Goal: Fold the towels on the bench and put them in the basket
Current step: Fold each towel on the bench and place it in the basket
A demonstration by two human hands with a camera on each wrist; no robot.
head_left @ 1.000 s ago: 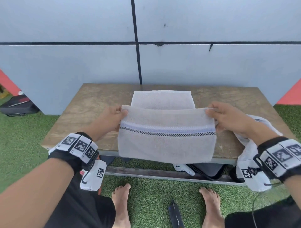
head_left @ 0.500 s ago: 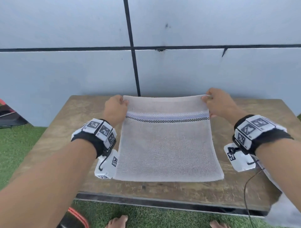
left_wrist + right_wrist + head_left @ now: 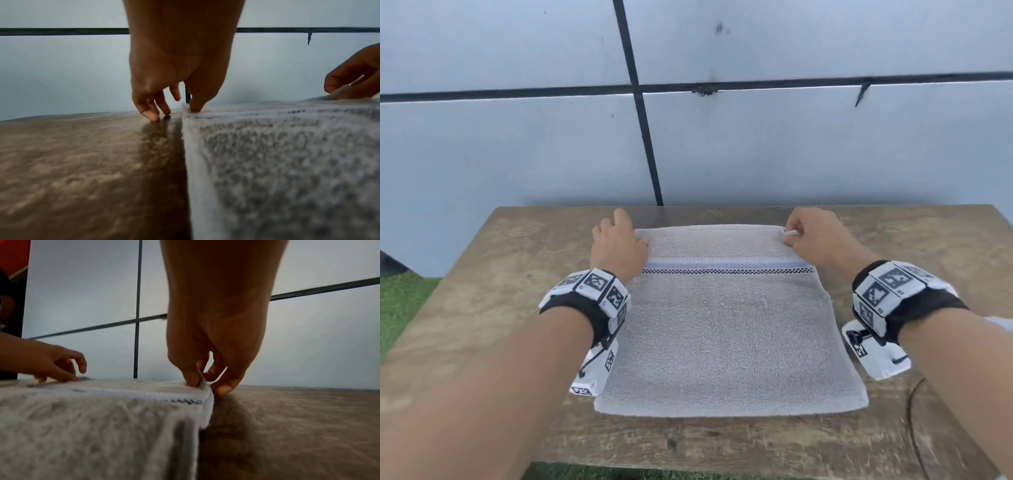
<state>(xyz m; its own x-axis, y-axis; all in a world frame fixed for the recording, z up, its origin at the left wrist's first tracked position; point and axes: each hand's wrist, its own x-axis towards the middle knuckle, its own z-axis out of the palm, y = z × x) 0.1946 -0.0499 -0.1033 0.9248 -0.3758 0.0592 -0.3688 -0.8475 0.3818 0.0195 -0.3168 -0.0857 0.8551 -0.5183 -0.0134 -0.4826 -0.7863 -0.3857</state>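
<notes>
A pale grey towel (image 3: pixel 726 335) with a blue and checkered stripe lies folded flat on the wooden bench (image 3: pixel 482 308). My left hand (image 3: pixel 619 243) is at its far left corner. In the left wrist view the left hand (image 3: pixel 174 113) has its thumb pressing on the towel (image 3: pixel 287 162), and its fingers touch the bench beside it. My right hand (image 3: pixel 815 240) is at the far right corner. In the right wrist view the right hand (image 3: pixel 206 386) pinches that corner of the towel (image 3: pixel 92 426) between thumb and fingers. No basket is in view.
A grey panelled wall (image 3: pixel 756 154) stands right behind the bench. A bit of white cloth (image 3: pixel 1000 323) shows at the right edge behind my right forearm. A thin dark cable (image 3: pixel 911 411) runs over the bench at the front right. Green turf (image 3: pixel 400 301) lies to the left.
Both hands carried the towel's front edge away from me and laid it on the far edge. The left hand's grip has loosened to a thumb press.
</notes>
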